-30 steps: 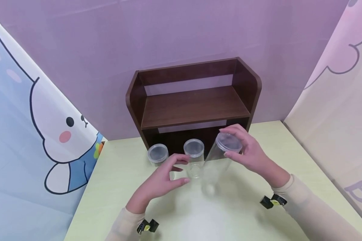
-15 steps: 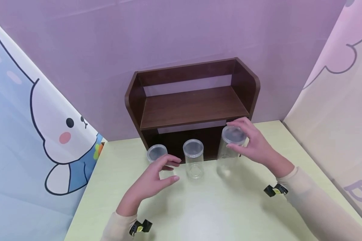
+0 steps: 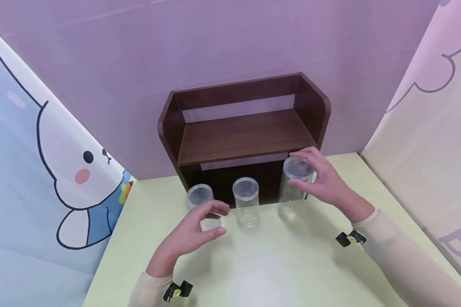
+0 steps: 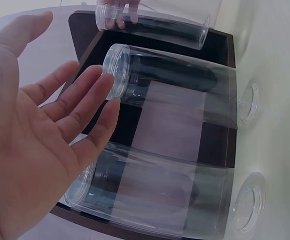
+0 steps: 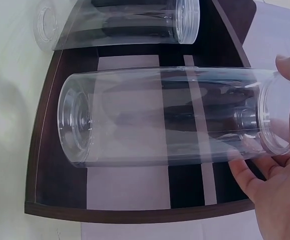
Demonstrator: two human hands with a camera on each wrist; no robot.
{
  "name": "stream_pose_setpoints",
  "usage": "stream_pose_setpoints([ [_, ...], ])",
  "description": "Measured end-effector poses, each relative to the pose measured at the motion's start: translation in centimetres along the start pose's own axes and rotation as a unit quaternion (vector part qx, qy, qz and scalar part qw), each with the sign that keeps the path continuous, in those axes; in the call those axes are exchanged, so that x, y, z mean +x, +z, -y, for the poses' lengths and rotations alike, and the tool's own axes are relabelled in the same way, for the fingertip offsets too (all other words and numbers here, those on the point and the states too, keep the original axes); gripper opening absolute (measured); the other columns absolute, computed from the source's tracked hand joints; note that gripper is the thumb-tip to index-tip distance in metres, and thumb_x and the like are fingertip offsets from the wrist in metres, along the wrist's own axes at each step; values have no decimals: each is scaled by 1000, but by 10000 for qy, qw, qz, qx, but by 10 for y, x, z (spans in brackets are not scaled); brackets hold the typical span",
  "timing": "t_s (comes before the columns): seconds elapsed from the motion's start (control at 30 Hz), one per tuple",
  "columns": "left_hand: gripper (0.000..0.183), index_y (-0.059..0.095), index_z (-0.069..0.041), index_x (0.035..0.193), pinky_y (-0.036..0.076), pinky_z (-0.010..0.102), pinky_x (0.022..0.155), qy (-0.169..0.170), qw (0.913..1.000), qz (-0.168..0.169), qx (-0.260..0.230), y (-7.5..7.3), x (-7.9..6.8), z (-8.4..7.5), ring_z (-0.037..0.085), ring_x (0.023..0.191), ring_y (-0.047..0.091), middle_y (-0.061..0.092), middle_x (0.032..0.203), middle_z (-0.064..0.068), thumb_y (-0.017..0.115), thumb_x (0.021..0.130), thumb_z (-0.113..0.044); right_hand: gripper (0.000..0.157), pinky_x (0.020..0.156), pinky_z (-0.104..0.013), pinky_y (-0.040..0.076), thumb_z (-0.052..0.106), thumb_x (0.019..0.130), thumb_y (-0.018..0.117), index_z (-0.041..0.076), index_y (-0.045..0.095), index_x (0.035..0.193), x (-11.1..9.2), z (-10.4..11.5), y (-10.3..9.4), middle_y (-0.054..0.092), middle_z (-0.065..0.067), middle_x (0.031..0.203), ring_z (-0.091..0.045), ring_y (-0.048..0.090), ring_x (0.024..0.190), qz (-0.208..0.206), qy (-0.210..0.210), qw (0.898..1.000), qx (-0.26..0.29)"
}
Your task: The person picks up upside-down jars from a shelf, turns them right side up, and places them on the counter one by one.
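By its grey-tinted lid, my right hand (image 3: pixel 322 177) grips a clear plastic jar (image 5: pixel 150 117), the rightmost of three. In both wrist views this jar's base hangs above the tabletop, in front of the shelf. My left hand (image 3: pixel 194 230) holds nothing; its fingers are loosely bent, with the palm showing in the left wrist view. It is nearest to the left jar (image 3: pixel 199 195) and partly hides it in the head view. The middle jar (image 3: pixel 247 202) stands upright on the table between the hands.
A dark brown two-tier shelf (image 3: pixel 246 134) stands at the back of the pale table (image 3: pixel 261 273), behind the jars. Purple cloth (image 3: pixel 230 42) hangs behind it. Printed cloths flank the left and right sides.
The gripped jar has moved right and back toward the shelf, and has come more upright. My left hand has drawn left, away from the middle jar.
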State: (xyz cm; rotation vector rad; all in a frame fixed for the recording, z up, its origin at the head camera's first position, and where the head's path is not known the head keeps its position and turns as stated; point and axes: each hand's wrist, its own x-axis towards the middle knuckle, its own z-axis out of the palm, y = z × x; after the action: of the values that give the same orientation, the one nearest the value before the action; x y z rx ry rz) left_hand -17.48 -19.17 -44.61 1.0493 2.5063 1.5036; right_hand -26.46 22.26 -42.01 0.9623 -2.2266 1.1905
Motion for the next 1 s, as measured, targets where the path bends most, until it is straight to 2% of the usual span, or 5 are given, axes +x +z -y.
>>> stream_pose_setpoints([
  [0.2,41,66,-14,140,56,45,111,57,10000,36,34,1,-1,0,23,128,68,71,136,-3,82,102,-16,71,96,-17,49,1,82,97,7,67,146,-2,-2,3,60,-8,136,-20,62,112,51,152,9999,-40],
  [0.47,37,68,-15,137,56,44,111,37,10000,29,82,0,-2,2,21,125,69,72,131,-4,81,103,-14,71,94,-19,50,3,84,96,10,66,148,-4,-3,9,60,-8,137,-20,61,112,161,241,9995,-97],
  [0.87,36,69,-14,135,56,42,111,20,10000,13,50,-1,-2,1,22,124,70,73,130,-4,81,102,-10,69,97,-21,51,7,86,96,11,66,148,-17,-12,29,59,-7,136,-23,63,113,446,287,9986,3],
  [1.0,36,69,-15,135,56,42,111,55,10000,10,61,-1,-3,3,21,124,70,74,129,-4,80,102,-9,68,98,-21,51,9,87,96,12,65,148,-21,-15,35,59,-6,137,-22,64,114,524,419,9977,-55],
])
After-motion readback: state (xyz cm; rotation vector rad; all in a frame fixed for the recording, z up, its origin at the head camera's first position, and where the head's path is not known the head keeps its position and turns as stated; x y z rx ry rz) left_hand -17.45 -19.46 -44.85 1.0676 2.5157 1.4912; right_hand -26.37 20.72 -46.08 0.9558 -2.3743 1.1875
